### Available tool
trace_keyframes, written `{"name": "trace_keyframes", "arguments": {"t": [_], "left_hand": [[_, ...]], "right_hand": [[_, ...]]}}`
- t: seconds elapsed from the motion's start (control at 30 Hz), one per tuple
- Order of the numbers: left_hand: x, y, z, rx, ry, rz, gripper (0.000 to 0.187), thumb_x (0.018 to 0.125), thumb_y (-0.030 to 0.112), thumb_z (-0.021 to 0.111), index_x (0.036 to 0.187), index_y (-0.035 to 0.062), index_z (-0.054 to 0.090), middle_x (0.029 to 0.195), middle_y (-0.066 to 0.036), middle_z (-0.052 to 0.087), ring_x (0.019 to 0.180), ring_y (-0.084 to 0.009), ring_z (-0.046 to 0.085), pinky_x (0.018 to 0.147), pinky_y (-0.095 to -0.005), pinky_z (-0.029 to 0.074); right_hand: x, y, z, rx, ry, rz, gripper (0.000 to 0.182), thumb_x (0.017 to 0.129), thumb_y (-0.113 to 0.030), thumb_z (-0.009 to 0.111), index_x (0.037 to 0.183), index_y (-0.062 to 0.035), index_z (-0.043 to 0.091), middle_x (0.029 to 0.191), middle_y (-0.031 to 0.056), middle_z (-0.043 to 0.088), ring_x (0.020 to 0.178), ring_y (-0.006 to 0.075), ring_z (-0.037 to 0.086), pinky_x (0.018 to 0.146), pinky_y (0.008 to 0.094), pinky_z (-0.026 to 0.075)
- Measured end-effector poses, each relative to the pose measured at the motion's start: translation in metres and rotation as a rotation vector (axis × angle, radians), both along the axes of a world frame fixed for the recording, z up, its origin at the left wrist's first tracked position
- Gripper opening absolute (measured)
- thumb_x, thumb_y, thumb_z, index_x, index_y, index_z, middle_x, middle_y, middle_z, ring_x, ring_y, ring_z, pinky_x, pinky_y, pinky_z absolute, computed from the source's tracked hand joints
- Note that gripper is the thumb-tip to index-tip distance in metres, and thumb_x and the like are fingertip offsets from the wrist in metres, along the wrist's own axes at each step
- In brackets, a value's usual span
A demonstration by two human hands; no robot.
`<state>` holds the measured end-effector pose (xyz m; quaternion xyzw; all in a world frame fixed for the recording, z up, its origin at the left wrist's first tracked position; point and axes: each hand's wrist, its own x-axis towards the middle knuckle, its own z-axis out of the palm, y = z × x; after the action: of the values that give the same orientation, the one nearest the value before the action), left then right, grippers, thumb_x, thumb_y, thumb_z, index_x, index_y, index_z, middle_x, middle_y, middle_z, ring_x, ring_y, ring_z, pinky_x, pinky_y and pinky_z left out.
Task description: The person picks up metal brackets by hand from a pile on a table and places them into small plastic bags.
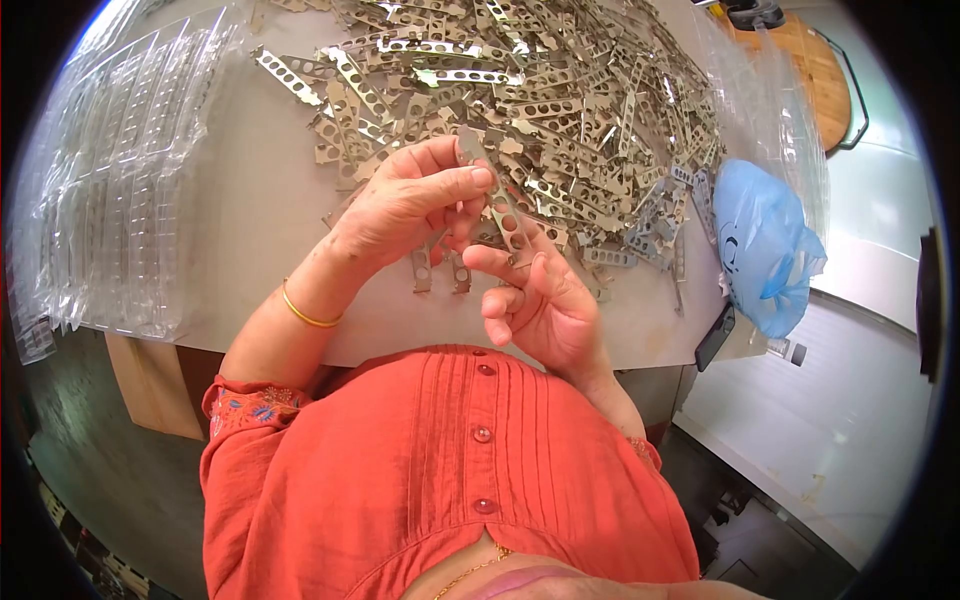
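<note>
A slotted metal bracket (506, 218) with a row of round holes slants between my two hands. My left hand (405, 200), a gold bangle at its wrist, pinches the bracket's upper part between thumb and fingers. At its lower end are the thumb and index finger of my right hand (548, 305), the other fingers loosely curled. Two more bracket ends (422, 272) show just below my left hand, their upper parts hidden by it. Beyond both hands lies a large heap of similar metal brackets (570, 130).
Clear plastic blister trays (125, 180) are stacked on the left of the white table (270, 200). On the right are a blue plastic bag (765, 245), a dark phone-like object (715, 338) at the table edge, and more clear plastic (770, 110). A round wooden stool seat (815, 85) stands beyond.
</note>
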<state>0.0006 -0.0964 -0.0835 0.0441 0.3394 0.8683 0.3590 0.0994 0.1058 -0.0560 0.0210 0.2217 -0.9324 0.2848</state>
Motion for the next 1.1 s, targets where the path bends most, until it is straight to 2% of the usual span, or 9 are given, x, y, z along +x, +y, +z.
{"name": "trace_keyframes", "arguments": {"t": [0.17,0.4,0.57,0.7,0.8,0.87,0.93,1.03,1.1], "left_hand": [[-0.001,0.001,0.001,-0.101,-0.014,0.012,0.008,0.099,0.013,0.065,0.101,0.0056,0.064,0.075,-0.002,0.063,0.058,-0.0100,0.059,0.051,-0.0216,0.050],[0.001,0.000,-0.003,-0.059,0.061,-0.030,0.017,0.098,0.021,0.067,0.106,0.0070,0.062,0.077,-0.001,0.062,0.060,-0.0099,0.060,0.049,-0.0242,0.046],[0.004,0.002,0.000,-0.049,0.111,-0.032,0.016,0.101,0.018,0.062,0.107,0.0035,0.061,0.075,-0.003,0.060,0.061,-0.0111,0.061,0.050,-0.0272,0.052],[0.003,0.003,-0.010,-0.025,0.205,-0.079,0.018,0.101,0.018,0.062,0.112,0.0032,0.061,0.077,-0.003,0.063,0.064,-0.0103,0.062,0.052,-0.0268,0.051],[0.005,0.005,0.008,-0.115,0.119,-0.049,0.022,0.100,0.018,0.062,0.117,0.0029,0.061,0.081,-0.003,0.066,0.066,-0.0099,0.065,0.052,-0.0238,0.050],[0.004,0.006,0.003,-0.119,0.130,-0.053,0.025,0.100,0.018,0.063,0.119,0.0027,0.061,0.082,-0.003,0.067,0.068,-0.0098,0.066,0.051,-0.0228,0.049],[0.004,0.006,0.003,-0.128,0.137,-0.054,0.027,0.100,0.019,0.063,0.121,0.0025,0.060,0.084,-0.003,0.068,0.069,-0.0098,0.068,0.051,-0.0218,0.048],[0.006,0.005,0.007,-0.156,0.079,-0.085,0.026,0.100,0.020,0.063,0.119,0.0028,0.060,0.086,-0.003,0.069,0.070,-0.0101,0.069,0.051,-0.0210,0.049],[0.006,0.006,0.002,-0.268,0.130,-0.117,0.022,0.101,0.020,0.063,0.115,0.0038,0.060,0.088,-0.002,0.068,0.068,-0.0102,0.069,0.050,-0.0209,0.049]], "right_hand": [[0.001,-0.002,-0.010,-0.185,-0.147,0.079,0.053,0.110,-0.033,0.038,0.153,-0.0039,0.030,0.140,0.0241,0.055,0.111,0.0316,0.068,0.078,0.0400,0.059],[0.000,0.005,-0.019,-0.306,-0.153,0.079,0.054,0.110,-0.041,0.029,0.144,-0.0010,0.043,0.128,0.0205,0.062,0.096,0.0292,0.068,0.073,0.0411,0.056],[-0.005,0.004,-0.009,-0.301,-0.215,0.131,0.043,0.108,-0.037,0.036,0.122,-0.0009,0.055,0.104,0.0157,0.065,0.084,0.0266,0.065,0.063,0.0380,0.055],[-0.003,0.006,-0.012,-0.250,-0.265,0.148,0.036,0.108,-0.033,0.039,0.110,-0.0021,0.056,0.099,0.0154,0.065,0.079,0.0250,0.065,0.060,0.0353,0.054],[-0.003,0.003,0.000,-0.050,-0.224,0.036,0.023,0.106,-0.025,0.046,0.103,-0.0040,0.055,0.093,0.0135,0.066,0.072,0.0215,0.065,0.059,0.0335,0.054],[-0.002,-0.003,0.013,0.638,-0.057,-0.159,0.014,0.104,-0.018,0.052,0.101,-0.0051,0.055,0.086,0.0108,0.067,0.069,0.0182,0.065,0.060,0.0320,0.054],[-0.002,-0.004,0.015,0.741,-0.018,-0.208,0.009,0.102,-0.014,0.055,0.099,-0.0056,0.056,0.084,0.0088,0.068,0.068,0.0151,0.065,0.060,0.0299,0.055],[-0.001,-0.008,0.018,0.910,0.037,-0.204,0.013,0.104,-0.016,0.052,0.102,-0.0042,0.056,0.085,0.0090,0.068,0.068,0.0159,0.066,0.061,0.0293,0.055],[-0.001,-0.014,0.020,1.055,0.084,-0.180,0.017,0.105,-0.021,0.056,0.101,-0.0041,0.057,0.082,0.0060,0.068,0.067,0.0116,0.065,0.062,0.0262,0.055]]}}
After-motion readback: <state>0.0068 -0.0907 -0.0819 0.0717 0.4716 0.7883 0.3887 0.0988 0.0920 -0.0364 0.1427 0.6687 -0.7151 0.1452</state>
